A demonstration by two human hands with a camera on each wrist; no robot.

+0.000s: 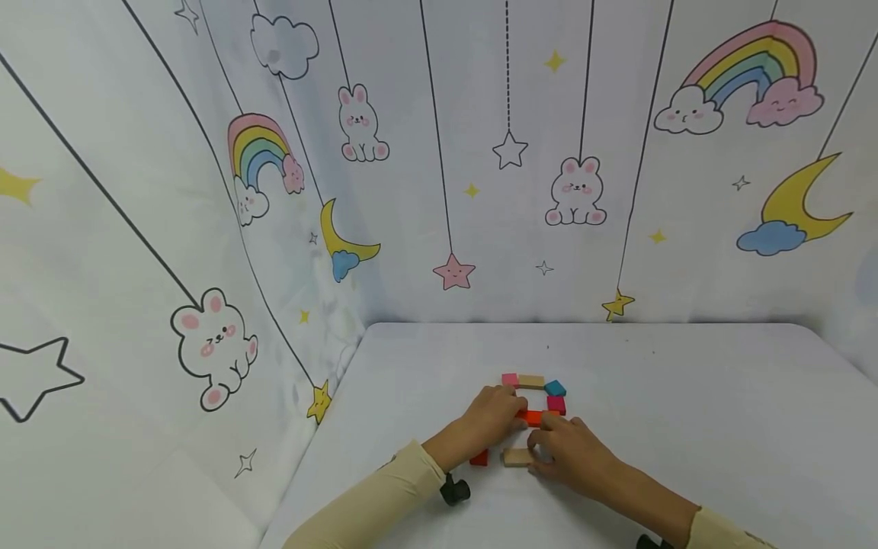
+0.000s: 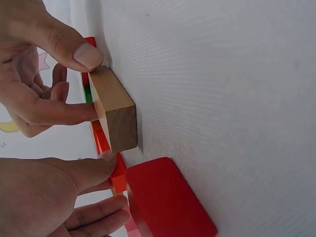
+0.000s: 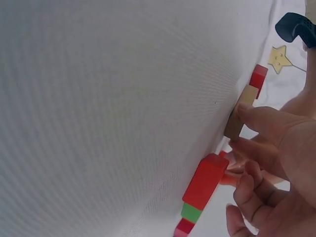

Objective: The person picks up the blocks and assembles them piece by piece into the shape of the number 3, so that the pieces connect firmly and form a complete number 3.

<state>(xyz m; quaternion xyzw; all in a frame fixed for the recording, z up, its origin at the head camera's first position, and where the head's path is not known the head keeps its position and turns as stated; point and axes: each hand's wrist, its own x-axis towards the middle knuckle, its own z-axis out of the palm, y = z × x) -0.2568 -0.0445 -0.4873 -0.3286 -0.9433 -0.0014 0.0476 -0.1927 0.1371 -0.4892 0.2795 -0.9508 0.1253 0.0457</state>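
Note:
In the head view my left hand (image 1: 490, 418) is at the left end of an orange-red block (image 1: 533, 418). Its thumb and fingers pinch this block (image 2: 118, 174) in the left wrist view. My right hand (image 1: 569, 451) grips one end of a plain wooden block (image 1: 517, 457) that lies nearer to me. The right thumb presses on the wooden block's side (image 3: 240, 116), with a finger at its edge. A red block (image 1: 479, 457) lies left of the wooden one, partly covered by my left wrist.
Behind my hands, a pink block (image 1: 510, 379), another wooden block (image 1: 531, 381), a blue block (image 1: 555, 388) and a crimson block (image 1: 556, 405) form a bent line on the white table (image 1: 686, 427). A green block (image 3: 191, 213) shows beside a red one (image 3: 203, 180).

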